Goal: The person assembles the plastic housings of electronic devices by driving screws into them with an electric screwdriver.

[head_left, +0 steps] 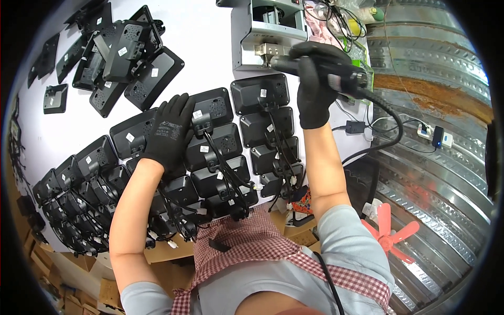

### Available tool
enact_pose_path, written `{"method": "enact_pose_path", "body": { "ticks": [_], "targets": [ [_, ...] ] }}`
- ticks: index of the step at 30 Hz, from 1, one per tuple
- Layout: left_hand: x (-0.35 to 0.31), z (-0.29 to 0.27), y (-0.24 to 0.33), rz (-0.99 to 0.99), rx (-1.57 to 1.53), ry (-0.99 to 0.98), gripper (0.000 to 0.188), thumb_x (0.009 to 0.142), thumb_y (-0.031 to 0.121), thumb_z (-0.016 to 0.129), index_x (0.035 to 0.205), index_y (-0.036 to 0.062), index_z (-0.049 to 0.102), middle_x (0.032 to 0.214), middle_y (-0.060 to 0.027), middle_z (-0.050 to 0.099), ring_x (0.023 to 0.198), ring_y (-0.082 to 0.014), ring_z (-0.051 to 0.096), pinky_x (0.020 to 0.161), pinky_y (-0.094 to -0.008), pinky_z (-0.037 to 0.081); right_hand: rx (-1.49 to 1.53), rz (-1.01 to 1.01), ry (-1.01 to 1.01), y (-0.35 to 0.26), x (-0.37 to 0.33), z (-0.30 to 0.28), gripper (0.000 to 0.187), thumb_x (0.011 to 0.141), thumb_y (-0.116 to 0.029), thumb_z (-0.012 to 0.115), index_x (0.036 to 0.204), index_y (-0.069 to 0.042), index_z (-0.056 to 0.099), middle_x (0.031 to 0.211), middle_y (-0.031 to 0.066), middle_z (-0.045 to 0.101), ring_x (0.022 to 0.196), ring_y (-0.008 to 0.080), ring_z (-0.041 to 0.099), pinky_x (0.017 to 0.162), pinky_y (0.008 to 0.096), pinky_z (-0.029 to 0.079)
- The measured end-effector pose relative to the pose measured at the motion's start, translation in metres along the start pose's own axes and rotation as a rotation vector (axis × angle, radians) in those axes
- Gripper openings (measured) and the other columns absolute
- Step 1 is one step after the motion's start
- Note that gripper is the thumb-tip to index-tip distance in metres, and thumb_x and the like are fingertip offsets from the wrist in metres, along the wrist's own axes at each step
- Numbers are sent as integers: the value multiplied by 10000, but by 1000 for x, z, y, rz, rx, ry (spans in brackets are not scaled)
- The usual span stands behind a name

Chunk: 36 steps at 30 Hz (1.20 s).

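My left hand (169,131) lies flat w/ fingers spread on a black unit (202,137) mid-table, right hand (315,86) fist-tight round the power screwdriver (336,76), whose cord (386,123) could prob snag the units' dangling cables (226,173).

**White stickers on rows of black screen units**

Under my left hand (167,134) lie overlapping rectangular black plastic screen units (210,152), backs up, each bearing a small white rectangular sticker label (198,114). Just below my right hand (315,89) sits another column of units (261,93), also white-tagged. Well beyond my left hand, a loose heap (126,58) shows the same stickers.
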<state>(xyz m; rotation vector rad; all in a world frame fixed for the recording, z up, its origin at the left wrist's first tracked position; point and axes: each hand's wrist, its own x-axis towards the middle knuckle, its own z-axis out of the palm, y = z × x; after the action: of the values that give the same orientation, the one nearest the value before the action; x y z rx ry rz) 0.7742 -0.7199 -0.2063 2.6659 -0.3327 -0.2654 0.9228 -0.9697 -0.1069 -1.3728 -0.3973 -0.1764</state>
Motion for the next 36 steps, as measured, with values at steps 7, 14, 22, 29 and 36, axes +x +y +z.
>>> {"method": "enact_pose_path", "body": {
  "ticks": [7, 14, 22, 29, 36],
  "targets": [
    [-1, 5, -1, -10, -11, 40, 712, 837, 176, 640, 1477, 82, 341, 1495, -167, 380, 1392, -348, 352, 1160, -485, 261, 52, 192, 34, -16, -30, 12, 258, 866, -27, 652, 1094, -35, 532, 929, 116, 639, 851, 204, 635, 807, 374, 551],
    [-1, 2, -2, -1, 2, 49, 711, 834, 173, 645, 1473, 83, 347, 1486, -165, 394, 1393, -346, 355, 1161, -474, 271, 139, 303, -77, -3, -86, 17, 243, 893, 39, 616, 1094, -36, 502, 976, 108, 635, 873, 183, 656, 796, 342, 583],
    [-3, 9, -5, -28, -22, 51, 712, 845, 180, 645, 1483, 103, 339, 1497, -144, 389, 1400, -328, 351, 1172, -468, 257, -2, 279, -92, 8, -96, 26, 298, 867, 86, 615, 1115, -42, 512, 994, 108, 631, 868, 170, 645, 781, 322, 563],
    [-3, 5, -3, -43, -27, 28, 729, 841, 177, 651, 1490, 105, 327, 1505, -140, 375, 1403, -328, 344, 1173, -468, 255, 56, 261, -70, 8, -99, 33, 303, 841, 125, 610, 1084, -37, 528, 918, 110, 648, 844, 182, 654, 753, 315, 563],
    [3, 0, -1, -25, -18, 30, 730, 836, 173, 655, 1486, 100, 330, 1496, -153, 385, 1396, -336, 352, 1166, -475, 262, -91, -39, -383, 20, -108, 38, 343, 757, 65, 691, 1024, -63, 518, 835, 112, 631, 758, 239, 643, 738, 388, 545]
  ]
}}
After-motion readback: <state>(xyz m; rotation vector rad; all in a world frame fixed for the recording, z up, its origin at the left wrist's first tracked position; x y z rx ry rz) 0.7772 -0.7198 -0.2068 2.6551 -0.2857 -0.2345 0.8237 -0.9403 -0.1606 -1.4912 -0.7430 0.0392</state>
